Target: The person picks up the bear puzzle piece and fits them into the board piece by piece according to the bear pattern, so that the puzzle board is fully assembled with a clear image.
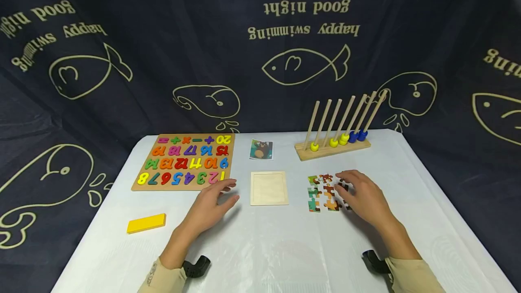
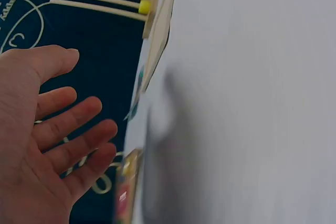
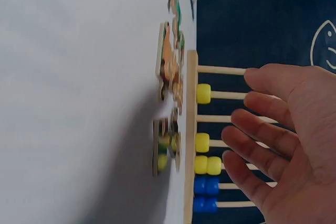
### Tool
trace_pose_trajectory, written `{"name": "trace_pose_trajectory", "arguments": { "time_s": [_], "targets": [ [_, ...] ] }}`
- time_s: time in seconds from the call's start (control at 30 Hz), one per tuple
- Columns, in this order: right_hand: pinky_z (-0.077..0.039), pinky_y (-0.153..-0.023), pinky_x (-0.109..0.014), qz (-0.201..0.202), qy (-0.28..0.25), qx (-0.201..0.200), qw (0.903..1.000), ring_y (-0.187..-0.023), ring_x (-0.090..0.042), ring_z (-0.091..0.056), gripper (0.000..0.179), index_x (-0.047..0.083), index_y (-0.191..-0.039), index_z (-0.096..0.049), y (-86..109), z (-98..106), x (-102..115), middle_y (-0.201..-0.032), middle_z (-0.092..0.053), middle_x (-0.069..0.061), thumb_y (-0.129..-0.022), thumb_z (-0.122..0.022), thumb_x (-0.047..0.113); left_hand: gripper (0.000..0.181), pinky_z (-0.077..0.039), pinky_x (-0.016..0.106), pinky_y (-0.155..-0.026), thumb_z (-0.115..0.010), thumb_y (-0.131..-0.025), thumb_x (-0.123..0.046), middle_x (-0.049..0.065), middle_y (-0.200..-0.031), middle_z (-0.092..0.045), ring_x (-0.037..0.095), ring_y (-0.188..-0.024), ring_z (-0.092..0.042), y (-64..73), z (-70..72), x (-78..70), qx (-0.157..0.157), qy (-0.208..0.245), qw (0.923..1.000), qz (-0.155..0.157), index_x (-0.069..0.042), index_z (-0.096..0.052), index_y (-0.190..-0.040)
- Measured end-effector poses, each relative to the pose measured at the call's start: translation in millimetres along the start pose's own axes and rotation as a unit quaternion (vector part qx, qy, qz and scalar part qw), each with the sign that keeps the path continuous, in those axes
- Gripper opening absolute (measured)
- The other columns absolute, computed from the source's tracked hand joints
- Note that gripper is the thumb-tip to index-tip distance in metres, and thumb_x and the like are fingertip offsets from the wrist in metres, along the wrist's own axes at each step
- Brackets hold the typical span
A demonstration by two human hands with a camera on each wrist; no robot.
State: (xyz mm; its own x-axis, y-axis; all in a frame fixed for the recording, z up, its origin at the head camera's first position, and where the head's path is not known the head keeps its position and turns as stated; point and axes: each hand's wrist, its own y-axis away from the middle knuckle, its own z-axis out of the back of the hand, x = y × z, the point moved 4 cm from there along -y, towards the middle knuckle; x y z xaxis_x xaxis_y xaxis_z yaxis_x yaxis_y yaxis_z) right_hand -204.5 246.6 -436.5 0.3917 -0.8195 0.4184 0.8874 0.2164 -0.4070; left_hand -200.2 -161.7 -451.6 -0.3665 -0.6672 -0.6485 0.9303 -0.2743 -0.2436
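Observation:
My left hand hovers over the table with relaxed fingers, between the number board and the square wooden puzzle tray. Nothing is in its grasp; the left wrist view shows its palm bare. On the other side, my right hand is held above the loose jigsaw pieces, hiding some of them in the head view. Its fingers are slightly bent and hold nothing. Behind the tray lies a small picture card with a brown bear on it.
A wooden peg rack with yellow and blue beads stands at the back right. The number board carries colourful numerals and signs at the back left. A yellow block lies at the front left. Dark printed cloth hangs behind the white table.

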Motion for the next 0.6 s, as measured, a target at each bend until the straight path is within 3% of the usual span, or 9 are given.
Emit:
{"name": "trace_pose_trajectory", "arguments": {
  "time_s": [0.1,0.2,0.4,0.6],
  "targets": [
    [-0.047,-0.086,-0.052,-0.001,-0.023,0.026,0.9994,-0.106,-0.030,-0.059,0.030,0.007,-0.115,-0.068,-7.2,-9,2,-0.113,-0.064,-0.006,-0.088,-0.070,0.021,0.048,-0.051,0.036,-0.088,-0.067,-0.090,-0.039,-0.001,-0.121,-0.063,0.015,-0.106,-0.060,-6.9,-15.9,1.4,0.014,0.059,0.9981,0.005,-0.012,-0.060,-0.129],
    [-0.049,-0.083,-0.050,-0.005,-0.046,0.051,0.9976,-0.099,-0.027,-0.061,0.028,0.008,-0.114,-0.069,-14.3,-19,3,-0.109,-0.065,-0.005,-0.088,-0.070,0.019,0.050,-0.047,0.039,-0.095,-0.069,-0.089,-0.036,-0.001,-0.130,-0.058,0.018,-0.117,-0.055,-12.3,-30.9,2.6,0.020,0.061,0.9979,-0.008,-0.013,-0.057,-0.132],
    [-0.049,-0.076,-0.043,-0.020,-0.079,0.077,0.9937,-0.086,-0.019,-0.060,0.027,0.009,-0.114,-0.070,-26.7,-38,7,-0.106,-0.066,-0.003,-0.088,-0.070,0.015,0.064,-0.024,0.046,-0.112,-0.067,-0.088,-0.042,-0.001,-0.152,-0.034,0.022,-0.140,-0.027,-17.1,-52.3,4.1,0.026,-0.019,0.9987,-0.039,-0.015,-0.047,-0.142],
    [-0.044,-0.091,-0.052,-0.026,-0.071,0.090,0.9931,-0.106,-0.030,-0.056,0.026,0.009,-0.116,-0.070,-33.4,-53,8,-0.115,-0.065,-0.005,-0.091,-0.064,0.010,0.063,-0.019,0.046,-0.114,-0.063,-0.091,-0.042,0.007,-0.151,-0.036,0.032,-0.140,-0.025,-15.3,-61.8,1.4,0.036,-0.088,0.9934,-0.064,-0.007,-0.047,-0.141]
  ]
}}
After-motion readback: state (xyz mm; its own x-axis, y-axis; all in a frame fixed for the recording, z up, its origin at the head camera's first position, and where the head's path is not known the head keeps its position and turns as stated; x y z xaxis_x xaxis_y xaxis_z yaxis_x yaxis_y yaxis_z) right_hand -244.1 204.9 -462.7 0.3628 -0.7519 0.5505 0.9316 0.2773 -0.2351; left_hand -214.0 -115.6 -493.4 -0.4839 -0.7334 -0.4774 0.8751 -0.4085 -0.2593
